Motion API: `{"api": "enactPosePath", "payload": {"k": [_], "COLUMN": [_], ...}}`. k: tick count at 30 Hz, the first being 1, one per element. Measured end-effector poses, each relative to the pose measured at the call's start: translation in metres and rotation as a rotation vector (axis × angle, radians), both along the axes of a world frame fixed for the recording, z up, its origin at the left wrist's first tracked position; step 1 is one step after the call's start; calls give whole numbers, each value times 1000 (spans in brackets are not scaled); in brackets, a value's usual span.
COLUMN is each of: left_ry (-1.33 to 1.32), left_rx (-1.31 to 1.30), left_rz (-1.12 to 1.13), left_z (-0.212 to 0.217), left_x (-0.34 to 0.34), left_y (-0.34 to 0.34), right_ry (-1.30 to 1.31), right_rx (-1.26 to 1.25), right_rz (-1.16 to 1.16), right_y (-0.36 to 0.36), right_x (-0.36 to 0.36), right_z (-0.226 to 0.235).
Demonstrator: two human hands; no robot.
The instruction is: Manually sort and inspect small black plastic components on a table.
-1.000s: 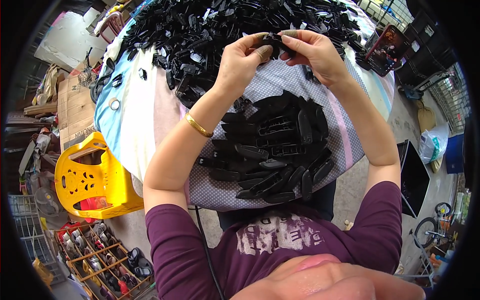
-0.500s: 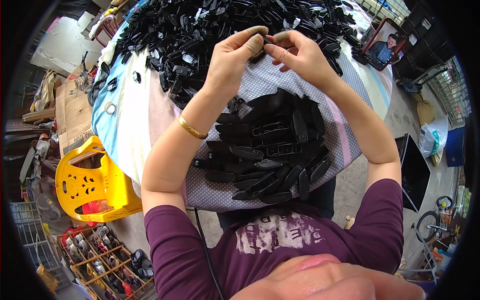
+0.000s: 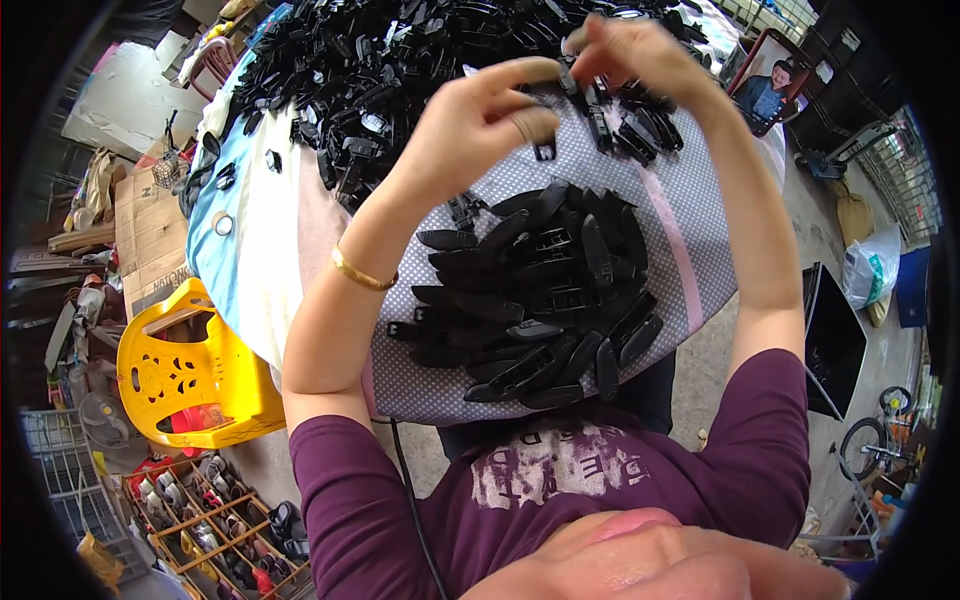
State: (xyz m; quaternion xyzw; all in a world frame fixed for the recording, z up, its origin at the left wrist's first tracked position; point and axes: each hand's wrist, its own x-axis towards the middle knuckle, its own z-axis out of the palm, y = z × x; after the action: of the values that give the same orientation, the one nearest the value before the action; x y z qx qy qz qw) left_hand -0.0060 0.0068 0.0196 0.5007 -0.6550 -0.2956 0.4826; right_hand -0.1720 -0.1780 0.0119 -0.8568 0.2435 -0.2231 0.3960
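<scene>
Both hands are raised over the far part of the counter (image 3: pixel 690 250), which is covered with a dotted cloth. The left hand (image 3: pixel 480 125) has its thumb and fingers curled together, but motion blur hides whether anything sits between them. The right hand (image 3: pixel 625 55) pinches a small black plastic clip (image 3: pixel 568 75) between thumb and fingertips, just beside the left hand's fingertips. A gold bangle (image 3: pixel 362 272) circles the left wrist. On the counter, nearer the person than the hands, lies a stack of black clips (image 3: pixel 545 295) laid side by side. Beyond the hands a large loose heap of black clips (image 3: pixel 400 60) covers the counter's far end. Left of the counter, on the floor, stands a yellow plastic chair (image 3: pixel 190 375).
</scene>
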Motion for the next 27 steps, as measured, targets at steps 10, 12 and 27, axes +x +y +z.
{"api": "enactPosePath", "payload": {"k": [10,12,27], "left_ry": [-831,-958,-128], "left_rx": [-50,-125,-108], "left_rz": [-86,-81,184], "left_z": [-21,-29,-30], "left_x": [-37,-39,19], "left_y": [-51,-65,-26], "right_ry": [491,617,-440], "right_rx": [-596,-543,-378], "right_rz": [-691,-818,80], "right_y": [-81,-88,25], "right_x": [19,21,17], "right_z": [-23,-20,-2]}}
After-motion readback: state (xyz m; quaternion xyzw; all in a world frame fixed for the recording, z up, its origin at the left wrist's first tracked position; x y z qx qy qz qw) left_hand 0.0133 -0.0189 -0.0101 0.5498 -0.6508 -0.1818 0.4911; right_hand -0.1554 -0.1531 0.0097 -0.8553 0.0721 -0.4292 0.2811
